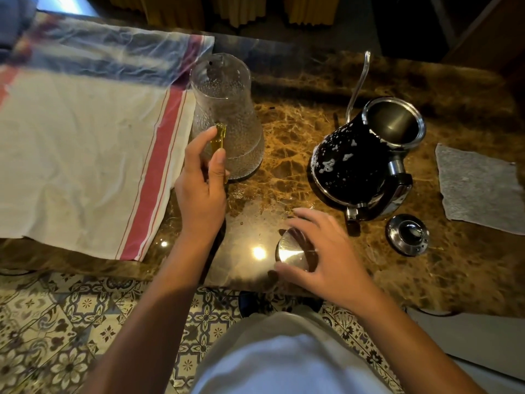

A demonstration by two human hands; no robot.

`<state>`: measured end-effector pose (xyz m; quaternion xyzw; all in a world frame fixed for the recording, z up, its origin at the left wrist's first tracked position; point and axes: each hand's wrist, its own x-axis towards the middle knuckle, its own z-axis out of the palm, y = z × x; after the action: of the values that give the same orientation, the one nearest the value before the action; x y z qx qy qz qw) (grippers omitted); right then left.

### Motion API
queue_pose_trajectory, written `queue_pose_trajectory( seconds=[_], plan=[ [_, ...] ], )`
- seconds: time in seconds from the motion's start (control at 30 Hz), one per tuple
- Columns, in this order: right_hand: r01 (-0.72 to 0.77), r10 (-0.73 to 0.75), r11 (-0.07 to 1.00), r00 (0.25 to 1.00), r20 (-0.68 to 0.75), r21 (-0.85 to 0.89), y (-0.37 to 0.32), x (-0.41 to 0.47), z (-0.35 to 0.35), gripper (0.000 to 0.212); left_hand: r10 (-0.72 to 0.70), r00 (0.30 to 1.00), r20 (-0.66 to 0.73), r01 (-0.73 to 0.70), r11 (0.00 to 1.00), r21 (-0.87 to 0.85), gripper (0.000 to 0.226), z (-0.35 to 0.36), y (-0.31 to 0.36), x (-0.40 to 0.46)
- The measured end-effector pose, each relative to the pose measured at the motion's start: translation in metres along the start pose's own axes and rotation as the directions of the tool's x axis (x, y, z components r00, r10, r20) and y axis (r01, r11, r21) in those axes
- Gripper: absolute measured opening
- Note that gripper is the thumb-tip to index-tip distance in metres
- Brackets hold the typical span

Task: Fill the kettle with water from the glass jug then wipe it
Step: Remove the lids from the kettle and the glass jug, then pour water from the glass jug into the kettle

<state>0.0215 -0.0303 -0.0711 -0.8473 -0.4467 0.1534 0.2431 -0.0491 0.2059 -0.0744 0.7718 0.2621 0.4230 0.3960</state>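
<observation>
A textured glass jug (227, 109) with a yellow handle stands on the brown marble table (298, 132), open at the top and holding water. My left hand (203, 180) curls around the yellow handle. A black speckled kettle (363, 163) with a thin gooseneck spout stands to the right, lid off, its mouth open. The kettle's round lid (407, 234) lies just in front of it. My right hand (321, 248) holds a round shiny metal lid (292, 250) at the table's front edge, fingers spread around it.
A white cloth with red stripes (85, 160) covers the table's left part, with a clear plastic sheet (108, 49) over its far end. A grey wiping cloth (477, 186) lies flat at the right. Patterned floor tiles (71, 322) show below the table edge.
</observation>
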Motion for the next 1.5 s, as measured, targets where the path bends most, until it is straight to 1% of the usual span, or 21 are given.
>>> queue_pose_trajectory(
  seconds=[0.07,0.1,0.13,0.2,0.27,0.3,0.4,0.47,0.5,0.57,0.6,0.67,0.77,0.9,1.0,1.07,1.13,1.23,1.27,1.4,1.5],
  plan=[
    [0.011,0.004,0.996,0.986,-0.169,0.087,-0.006,-0.003,-0.020,0.053,-0.012,1.000,0.007,0.012,1.000,-0.007,0.038,-0.001,-0.001,0.000],
    [0.019,0.013,0.994,0.958,-0.285,0.110,-0.009,-0.006,-0.032,0.043,-0.018,1.000,0.010,0.018,1.000,-0.009,0.038,-0.001,-0.001,0.000],
    [0.016,0.037,0.992,0.914,-0.404,0.128,-0.012,-0.008,-0.045,0.035,-0.022,1.000,0.014,0.022,1.000,-0.009,0.038,-0.001,-0.001,0.000],
    [-0.006,0.107,0.986,0.791,-0.602,0.168,-0.013,-0.008,-0.072,0.026,-0.023,1.000,0.019,0.023,1.000,-0.004,0.039,-0.001,-0.001,-0.001],
    [-0.054,0.196,0.973,0.708,-0.679,0.224,-0.007,-0.005,-0.090,0.020,-0.024,1.000,0.019,0.024,1.000,-0.006,0.039,-0.001,0.000,-0.001],
    [-0.094,0.248,0.962,0.693,-0.677,0.256,-0.003,-0.002,-0.094,0.018,-0.025,0.999,0.021,0.025,1.000,-0.012,0.039,-0.001,0.000,-0.001],
    [-0.217,0.409,0.902,0.705,-0.580,0.372,0.007,0.008,-0.091,0.019,-0.025,0.999,0.027,0.026,0.999,-0.030,0.038,0.000,0.000,0.000],
    [-0.292,0.536,0.820,0.696,-0.479,0.493,0.009,0.014,-0.081,0.022,-0.038,0.999,0.024,0.039,0.999,-0.035,0.038,0.001,0.001,-0.001],
    [-0.302,0.593,0.757,0.690,-0.415,0.580,0.009,0.017,-0.077,0.028,-0.045,0.999,0.024,0.046,0.998,-0.036,0.038,0.001,0.001,-0.001],
    [-0.221,0.638,0.632,0.692,-0.338,0.743,0.008,0.023,-0.069,0.037,-0.059,0.998,0.029,0.060,0.997,-0.041,0.039,0.000,0.002,-0.001],
    [-0.165,0.638,0.590,0.695,-0.332,0.790,0.007,0.025,-0.067,0.036,-0.066,0.997,0.035,0.068,0.996,-0.049,0.039,-0.001,0.002,-0.001],
    [-0.102,0.629,0.528,0.714,-0.308,0.843,0.009,0.028,-0.066,0.033,-0.078,0.996,0.051,0.081,0.994,-0.067,0.039,-0.004,0.003,-0.001],
    [-0.065,0.607,0.433,0.758,-0.238,0.899,0.015,0.038,-0.072,0.045,-0.116,0.989,0.089,0.125,0.987,-0.100,0.037,-0.007,0.009,-0.002],
    [-0.082,0.636,0.433,0.733,-0.240,0.897,0.012,0.063,-0.087,0.046,-0.158,0.983,0.099,0.171,0.974,-0.147,0.030,-0.008,0.018,-0.005],
    [-0.042,0.611,0.443,0.745,-0.268,0.895,0.009,0.084,-0.088,0.046,-0.215,0.970,0.114,0.226,0.969,-0.099,0.015,-0.007,0.021,-0.003],
    [-0.026,0.581,0.471,0.761,-0.288,0.882,0.006,0.092,-0.081,0.044,-0.255,0.957,0.139,0.270,0.957,-0.103,0.021,-0.008,0.025,-0.001],
    [-0.017,0.559,0.493,0.772,-0.302,0.870,0.005,0.094,-0.072,0.042,-0.335,0.925,0.177,0.366,0.911,-0.191,0.027,-0.010,0.028,0.003],
    [-0.033,0.557,0.488,0.781,-0.282,0.872,0.008,0.093,-0.063,0.043,-0.448,0.867,0.217,0.498,0.790,-0.357,0.033,-0.003,0.030,0.006],
    [-0.039,0.556,0.488,0.784,-0.276,0.872,0.008,0.093,-0.063,0.044,-0.465,0.863,0.199,0.505,0.780,-0.369,0.034,0.001,0.031,0.006],
    [-0.054,0.545,0.509,0.793,-0.273,0.859,0.010,0.093,-0.063,0.045,-0.475,0.878,0.057,0.463,0.815,-0.348,0.035,0.002,0.026,0.018],
    [-0.057,0.543,0.513,0.794,-0.272,0.856,0.012,0.093,-0.062,0.045,-0.491,0.870,0.036,0.478,0.825,-0.302,0.034,-0.011,0.016,0.043]
  ],
)
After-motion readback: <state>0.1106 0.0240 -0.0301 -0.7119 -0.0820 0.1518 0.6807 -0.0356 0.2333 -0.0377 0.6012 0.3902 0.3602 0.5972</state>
